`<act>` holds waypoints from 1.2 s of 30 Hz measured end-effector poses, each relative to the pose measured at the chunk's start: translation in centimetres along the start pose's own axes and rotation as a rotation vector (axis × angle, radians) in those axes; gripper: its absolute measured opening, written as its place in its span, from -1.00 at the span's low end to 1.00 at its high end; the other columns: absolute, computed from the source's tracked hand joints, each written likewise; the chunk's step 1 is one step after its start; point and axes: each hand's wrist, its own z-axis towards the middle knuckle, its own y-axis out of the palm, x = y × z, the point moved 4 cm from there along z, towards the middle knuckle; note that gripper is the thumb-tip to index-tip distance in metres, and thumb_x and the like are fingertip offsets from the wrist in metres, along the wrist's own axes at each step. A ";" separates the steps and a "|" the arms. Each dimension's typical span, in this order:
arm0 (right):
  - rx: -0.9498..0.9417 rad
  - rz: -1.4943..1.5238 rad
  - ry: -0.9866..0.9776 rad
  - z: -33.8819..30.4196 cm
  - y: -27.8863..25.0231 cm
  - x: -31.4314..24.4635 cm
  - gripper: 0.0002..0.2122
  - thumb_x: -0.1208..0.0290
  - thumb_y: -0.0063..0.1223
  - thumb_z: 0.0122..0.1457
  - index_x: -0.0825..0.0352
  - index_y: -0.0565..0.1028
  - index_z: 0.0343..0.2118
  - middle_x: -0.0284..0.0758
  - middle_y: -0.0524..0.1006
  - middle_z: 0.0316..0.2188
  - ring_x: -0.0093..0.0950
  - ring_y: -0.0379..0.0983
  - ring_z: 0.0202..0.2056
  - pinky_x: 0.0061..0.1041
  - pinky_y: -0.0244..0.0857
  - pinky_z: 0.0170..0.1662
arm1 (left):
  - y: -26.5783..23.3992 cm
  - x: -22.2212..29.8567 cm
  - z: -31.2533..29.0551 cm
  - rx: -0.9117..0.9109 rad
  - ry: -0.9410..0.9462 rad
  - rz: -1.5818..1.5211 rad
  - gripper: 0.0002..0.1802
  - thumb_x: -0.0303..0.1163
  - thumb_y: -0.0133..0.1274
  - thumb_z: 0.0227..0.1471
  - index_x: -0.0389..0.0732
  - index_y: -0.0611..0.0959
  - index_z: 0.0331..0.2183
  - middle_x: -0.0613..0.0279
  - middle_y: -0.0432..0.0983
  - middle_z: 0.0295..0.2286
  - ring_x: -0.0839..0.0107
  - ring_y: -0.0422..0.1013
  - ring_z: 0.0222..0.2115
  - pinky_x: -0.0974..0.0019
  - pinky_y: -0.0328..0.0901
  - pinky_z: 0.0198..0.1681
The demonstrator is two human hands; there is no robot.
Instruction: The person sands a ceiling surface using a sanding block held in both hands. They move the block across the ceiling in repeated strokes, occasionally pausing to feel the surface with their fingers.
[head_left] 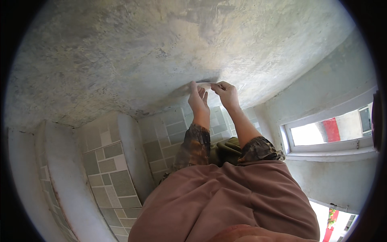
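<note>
A thin, pale, slightly curved sheet [206,85] stretches between my two hands, close to a mottled grey plaster surface [133,56]. Its exact kind is not clear. My right hand [227,94] pinches the sheet's right end between thumb and bent fingers. At the left end, my left hand [198,103] holds it with one finger reaching up straight and the others partly bent. Shadows of the hands fall on the plaster just behind and left of them. Both forearms are bare up to patterned dark sleeves [261,148].
To the right is a white-framed window [330,135] in a pale wall, with a dark object [377,121] at its edge. Pale beam-like ledges [74,177] run along the left. Between and behind them are patterned panels of grey-green rectangles [121,181]. Brownish-pink clothing [225,197] fills the lower middle.
</note>
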 end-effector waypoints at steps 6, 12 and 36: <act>-0.019 0.109 -0.050 1.0 0.3 0.3 -0.78 0.38 0.15 0.19 0.48 0.63 -0.31 -0.27 0.63 -0.43 -0.60 0.54 -0.34 -0.59 0.42 -0.20 | 0.5 0.3 -0.2 0.008 0.086 -0.068 -0.45 -0.11 0.12 0.12 -0.40 0.48 -0.07 0.10 0.39 -0.14 0.27 0.35 -0.07 0.18 0.25 0.11; -0.040 0.208 -0.024 1.5 0.9 0.5 -0.80 0.46 0.11 0.22 0.55 0.58 -0.27 -0.21 0.64 -0.35 -0.52 0.60 -0.28 -0.58 0.48 -0.15 | 0.8 0.4 0.2 0.001 0.181 0.109 -0.71 -0.30 0.03 0.13 -0.30 0.52 -0.18 0.22 0.43 -0.23 0.38 0.36 -0.14 0.25 0.29 0.03; 0.014 0.357 -0.020 0.5 2.5 -1.0 -0.84 0.50 0.05 0.25 0.50 0.59 -0.31 -0.24 0.64 -0.36 -0.53 0.59 -0.27 -0.56 0.48 -0.15 | -0.4 2.3 0.9 -0.010 0.455 0.385 -0.70 -0.39 -0.06 0.11 -0.40 0.52 -0.17 0.06 0.46 -0.20 0.28 0.41 -0.20 0.26 0.32 -0.09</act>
